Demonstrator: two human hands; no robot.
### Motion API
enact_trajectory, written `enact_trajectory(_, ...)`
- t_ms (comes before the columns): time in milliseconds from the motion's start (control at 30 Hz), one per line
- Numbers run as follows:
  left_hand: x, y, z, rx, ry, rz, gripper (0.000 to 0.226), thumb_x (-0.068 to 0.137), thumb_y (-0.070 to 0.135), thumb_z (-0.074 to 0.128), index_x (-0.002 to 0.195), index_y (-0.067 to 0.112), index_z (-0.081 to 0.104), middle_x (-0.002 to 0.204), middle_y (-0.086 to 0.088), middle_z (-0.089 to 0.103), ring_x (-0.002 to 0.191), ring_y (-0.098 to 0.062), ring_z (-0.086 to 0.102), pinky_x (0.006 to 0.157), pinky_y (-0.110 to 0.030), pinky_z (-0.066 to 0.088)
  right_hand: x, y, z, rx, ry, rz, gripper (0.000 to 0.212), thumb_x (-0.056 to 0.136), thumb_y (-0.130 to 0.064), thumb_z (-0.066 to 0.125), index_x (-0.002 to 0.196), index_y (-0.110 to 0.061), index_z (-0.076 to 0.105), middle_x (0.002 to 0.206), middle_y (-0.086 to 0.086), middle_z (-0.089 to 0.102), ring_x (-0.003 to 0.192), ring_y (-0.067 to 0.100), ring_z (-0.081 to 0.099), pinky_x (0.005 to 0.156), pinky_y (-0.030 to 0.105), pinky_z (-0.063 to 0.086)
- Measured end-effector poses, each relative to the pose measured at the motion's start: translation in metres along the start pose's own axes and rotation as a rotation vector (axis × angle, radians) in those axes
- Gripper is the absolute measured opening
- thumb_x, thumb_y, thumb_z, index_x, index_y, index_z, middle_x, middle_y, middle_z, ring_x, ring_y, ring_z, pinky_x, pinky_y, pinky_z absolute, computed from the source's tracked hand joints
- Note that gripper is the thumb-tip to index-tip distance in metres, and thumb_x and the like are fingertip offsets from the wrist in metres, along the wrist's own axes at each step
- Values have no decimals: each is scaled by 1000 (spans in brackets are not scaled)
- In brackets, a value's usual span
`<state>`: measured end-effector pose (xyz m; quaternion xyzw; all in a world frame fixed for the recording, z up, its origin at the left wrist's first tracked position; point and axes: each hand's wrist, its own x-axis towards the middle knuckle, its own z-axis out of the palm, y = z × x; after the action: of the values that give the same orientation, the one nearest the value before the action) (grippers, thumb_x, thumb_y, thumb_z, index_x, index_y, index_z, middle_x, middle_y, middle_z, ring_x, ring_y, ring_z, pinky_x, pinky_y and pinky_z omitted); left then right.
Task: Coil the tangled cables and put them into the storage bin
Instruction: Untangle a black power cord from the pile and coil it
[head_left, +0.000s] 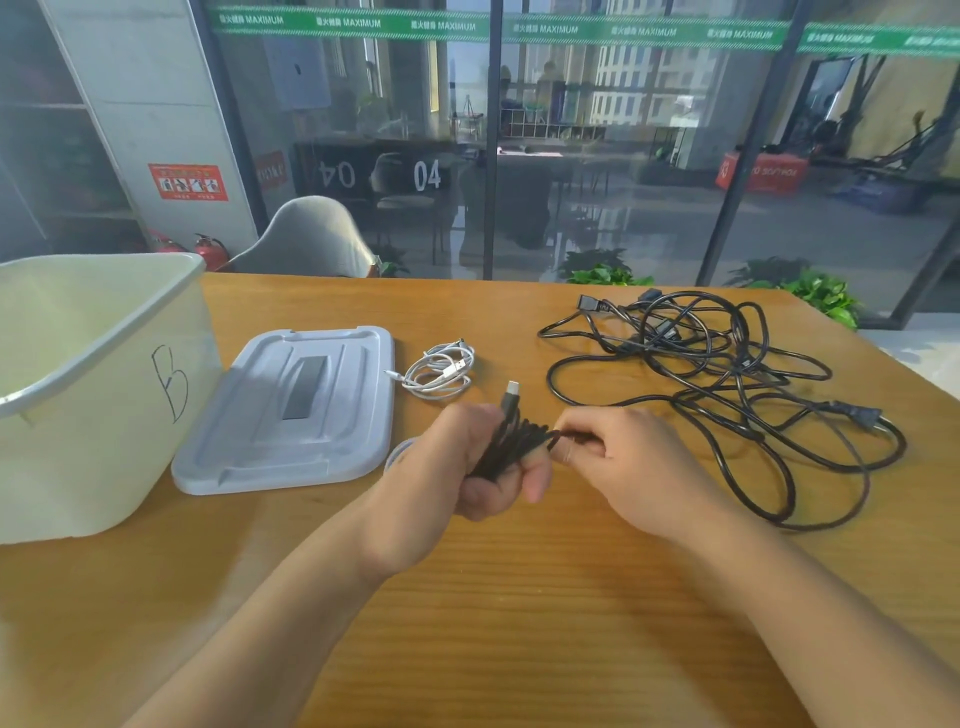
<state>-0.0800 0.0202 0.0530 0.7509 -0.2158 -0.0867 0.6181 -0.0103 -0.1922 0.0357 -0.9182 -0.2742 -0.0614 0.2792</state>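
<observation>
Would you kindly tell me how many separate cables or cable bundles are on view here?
3: a black coil gripped in the left hand, a white coil beside the lid, and a black tangle at right, possibly several cables.

One head-worn view — looking forward and down, close over the wooden table (519, 597).

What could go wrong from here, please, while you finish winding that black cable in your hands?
The coiled black cable is held only by the left hand, while the right hand pinches its loose end; letting go could let the loops spring open. The tangled black cables lie close beside the right hand, so a wrist could snag a loop and drag the pile. The storage bin stands far left, across the lid.
</observation>
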Motion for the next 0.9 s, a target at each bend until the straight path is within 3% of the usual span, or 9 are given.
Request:
enact_trajectory(133, -1, 2, 3, 155, 65, -21, 60, 103, 46, 20, 78, 13, 63, 58, 2, 36, 60, -15, 33, 59, -22, 34, -2, -4, -4, 46, 243, 16, 53, 81, -80, 55, 70, -28, 60, 49, -11, 50, 52, 12, 46, 49, 27, 36)
enact_trajectory(200, 0, 2, 5, 208, 74, -26, 63, 106, 48, 22, 77, 12, 65, 58, 3, 40, 60, -15, 37, 60, -23, 35, -2, -5, -8, 77, 333, 52, 54, 78, -76, 68, 63, -25, 58, 50, -8, 53, 50, 12, 48, 50, 33, 43)
enact_trajectory(267, 1, 2, 7, 264, 58, -22, 65, 106, 49, 23, 75, 13, 66, 57, 10, 44, 59, -11, 41, 64, -22, 37, -3, -7, -11, 126, 351, 55, 50, 82, -65, 75, 61, -24, 58, 50, -7, 53, 48, 12, 47, 49, 35, 43)
enact_trajectory(333, 2, 0, 7, 295, 54, -12, 62, 106, 51, 25, 66, 27, 65, 58, 9, 49, 61, -9, 43, 68, -23, 38, -5, -13, -12, 237, 323, 38, 43, 91, -51, 74, 63, -22, 60, 48, -11, 47, 47, 7, 41, 48, 26, 37)
enact_trajectory(467, 7, -6, 6, 308, 174, -20, 64, 107, 55, 26, 56, 39, 62, 77, -14, 63, 64, -9, 46, 66, -22, 38, -10, -26, -14, 498, 151, 93, 33, 105, -31, 59, 74, -23, 70, 56, -9, 43, 50, 3, 40, 49, 14, 33)
enact_trajectory(567, 10, -11, 4, 253, 301, -24, 63, 111, 49, 26, 62, 40, 66, 59, 7, 46, 57, -10, 36, 57, -21, 32, -15, -40, -7, 657, -43, 85, 32, 109, -22, 49, 89, -15, 72, 57, -9, 46, 48, 1, 39, 49, 10, 32)
enact_trajectory(700, 14, -16, -1, 66, 452, -34, 67, 110, 48, 28, 99, -3, 70, 60, 1, 40, 58, -14, 38, 58, -23, 35, -23, -56, 4, 862, -286, 112, 33, 112, -27, 41, 96, -13, 66, 60, -4, 46, 46, 10, 34, 43, 23, 34)
enact_trajectory(800, 15, -14, -3, -73, 510, -6, 63, 111, 46, 27, 106, 3, 72, 63, -2, 38, 56, -12, 35, 52, -18, 33, -30, -65, 11, 943, -542, 161, 35, 113, -40, 39, 97, -20, 63, 62, -4, 44, 45, 8, 32, 39, 21, 32)
enact_trajectory(900, 14, -10, 0, -162, 438, 40, 60, 110, 50, 26, 106, 11, 72, 66, 1, 45, 61, -15, 39, 58, -21, 36, -31, -67, 23, 846, -620, 187, 42, 111, -49, 36, 94, -20, 62, 62, -6, 41, 46, 6, 30, 40, 18, 25)
